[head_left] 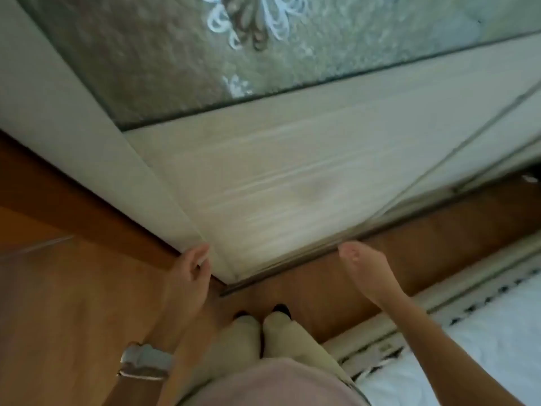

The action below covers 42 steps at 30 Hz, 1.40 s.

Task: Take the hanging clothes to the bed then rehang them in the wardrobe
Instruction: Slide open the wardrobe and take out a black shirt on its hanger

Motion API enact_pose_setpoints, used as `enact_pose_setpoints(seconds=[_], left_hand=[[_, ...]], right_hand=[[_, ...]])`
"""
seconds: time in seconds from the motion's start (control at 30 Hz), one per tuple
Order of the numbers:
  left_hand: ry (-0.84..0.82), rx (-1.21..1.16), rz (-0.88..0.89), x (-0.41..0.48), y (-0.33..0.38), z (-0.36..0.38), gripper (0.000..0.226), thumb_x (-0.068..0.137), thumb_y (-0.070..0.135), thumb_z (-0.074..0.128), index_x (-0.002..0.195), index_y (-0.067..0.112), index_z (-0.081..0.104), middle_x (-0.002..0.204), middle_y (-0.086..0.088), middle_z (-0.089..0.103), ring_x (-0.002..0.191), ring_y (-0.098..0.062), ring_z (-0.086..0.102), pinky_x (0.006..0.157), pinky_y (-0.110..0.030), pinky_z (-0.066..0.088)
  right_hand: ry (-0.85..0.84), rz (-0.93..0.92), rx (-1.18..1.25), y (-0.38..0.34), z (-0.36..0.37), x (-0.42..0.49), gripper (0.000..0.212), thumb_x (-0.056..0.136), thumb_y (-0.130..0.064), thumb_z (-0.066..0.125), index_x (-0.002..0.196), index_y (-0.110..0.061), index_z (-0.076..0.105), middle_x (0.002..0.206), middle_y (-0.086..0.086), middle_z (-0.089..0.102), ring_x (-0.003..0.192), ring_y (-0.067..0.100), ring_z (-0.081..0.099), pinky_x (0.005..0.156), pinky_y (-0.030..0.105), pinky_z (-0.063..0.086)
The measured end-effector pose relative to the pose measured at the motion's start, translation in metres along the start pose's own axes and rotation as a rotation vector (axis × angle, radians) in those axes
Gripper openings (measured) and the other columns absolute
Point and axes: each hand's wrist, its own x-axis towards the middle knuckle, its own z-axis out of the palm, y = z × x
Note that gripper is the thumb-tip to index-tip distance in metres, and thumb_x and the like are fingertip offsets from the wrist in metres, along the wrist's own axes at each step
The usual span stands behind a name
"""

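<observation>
I stand in front of the wardrobe, whose sliding door point(263, 186) has a pale wood-grain lower panel and frosted glass with a white flower pattern point(175, 54) above. My left hand point(190, 276) curls around the door's left edge near its bottom corner, with a watch on that wrist. My right hand point(363, 271) is held out close to the door's lower edge, holding nothing; whether it touches the door is unclear. The bed point(483, 332), with a white cover, lies at the lower right. No hanging clothes are in view. The frame is motion-blurred.
An orange-brown wooden floor point(73, 288) runs under the wardrobe and between it and the bed. My feet point(263, 312) in beige trousers stand close to the door's bottom track. A second door panel point(497, 136) continues to the right.
</observation>
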Motion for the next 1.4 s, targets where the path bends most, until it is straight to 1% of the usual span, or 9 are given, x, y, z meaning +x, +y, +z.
enact_pose_setpoints(seconds=[0.13,0.23,0.33,0.47,0.67,0.87,1.07,1.2,1.4], left_hand=[[0.381,0.068,0.415,-0.012,0.068,-0.038,0.026,0.091,0.008,0.052,0.116,0.006,0.059,0.115,0.003,0.056,0.106,0.007,0.046,0.090,0.005,0.032],[0.617,0.110,0.717,-0.018,0.103,-0.064,0.033,0.087,0.006,0.050,0.120,0.007,0.051,0.123,-0.004,0.048,0.116,-0.007,0.043,0.104,-0.006,0.030],[0.754,0.091,0.765,-0.019,0.124,-0.073,0.048,0.085,0.009,0.051,0.130,0.011,0.034,0.144,-0.010,0.023,0.134,-0.023,0.025,0.115,-0.019,0.019],[0.755,-0.060,0.697,-0.023,0.145,-0.070,0.063,0.084,0.017,0.051,0.137,0.020,0.018,0.147,-0.009,0.000,0.142,-0.017,0.004,0.117,-0.019,0.011],[0.767,-0.125,0.631,-0.029,0.161,-0.069,0.068,0.083,0.019,0.051,0.138,0.026,0.013,0.152,-0.007,0.003,0.140,0.001,0.001,0.113,-0.007,0.007],[0.795,-0.299,0.643,-0.029,0.166,-0.077,0.049,0.077,0.020,0.050,0.123,0.032,0.041,0.139,-0.009,0.031,0.134,-0.021,0.033,0.110,-0.046,0.036],[0.653,-0.349,0.724,-0.028,0.177,-0.070,0.050,0.077,0.022,0.049,0.124,0.039,0.044,0.134,0.010,0.043,0.128,-0.006,0.042,0.107,-0.029,0.040],[0.472,-0.478,0.687,-0.021,0.198,-0.059,0.067,0.076,0.029,0.052,0.126,0.062,0.021,0.116,0.041,0.043,0.120,0.012,0.044,0.099,-0.008,0.039],[0.222,-0.356,0.859,-0.003,0.233,-0.013,0.069,0.075,0.026,0.038,0.141,0.028,0.020,0.111,0.022,0.036,0.100,0.012,0.046,0.078,0.005,0.036]], right_hand=[[0.340,-0.796,0.116,-0.112,-0.039,0.013,0.026,0.089,-0.019,0.049,0.102,-0.007,0.069,0.100,0.006,0.070,0.082,0.004,0.058,0.069,-0.005,0.037],[0.578,-1.263,0.128,-0.177,-0.050,0.002,0.017,0.086,-0.008,0.058,0.095,-0.003,0.072,0.097,0.012,0.070,0.091,0.017,0.062,0.082,0.020,0.051],[0.794,-1.433,0.085,-0.220,-0.062,-0.004,0.022,0.084,-0.013,0.063,0.103,-0.004,0.071,0.110,0.015,0.067,0.111,0.026,0.055,0.094,0.039,0.047],[0.905,-1.386,-0.024,-0.242,-0.067,0.003,0.043,0.085,-0.026,0.062,0.125,-0.013,0.055,0.135,0.013,0.051,0.129,0.025,0.038,0.108,0.048,0.034],[0.924,-1.288,-0.342,-0.229,-0.076,0.008,0.057,0.088,-0.032,0.057,0.140,-0.020,0.038,0.149,-0.001,0.033,0.137,0.016,0.027,0.113,0.039,0.022],[0.914,-1.218,-0.214,-0.229,-0.071,0.008,0.055,0.091,-0.041,0.049,0.140,-0.021,0.035,0.147,-0.001,0.030,0.141,0.013,0.022,0.115,0.041,0.018],[0.910,-1.090,-0.098,-0.213,-0.067,0.009,0.079,0.081,-0.058,0.054,0.143,-0.024,0.019,0.149,0.004,0.023,0.143,0.019,0.016,0.115,0.050,0.020],[0.896,-0.954,0.007,-0.198,-0.065,0.010,0.087,0.077,-0.063,0.054,0.142,-0.025,0.010,0.150,0.011,0.019,0.143,0.031,0.016,0.115,0.050,0.021],[0.892,-0.731,0.059,-0.167,-0.101,0.014,0.097,0.073,-0.063,0.051,0.144,-0.039,-0.009,0.156,-0.002,0.013,0.145,0.020,0.014,0.113,0.045,0.026]])
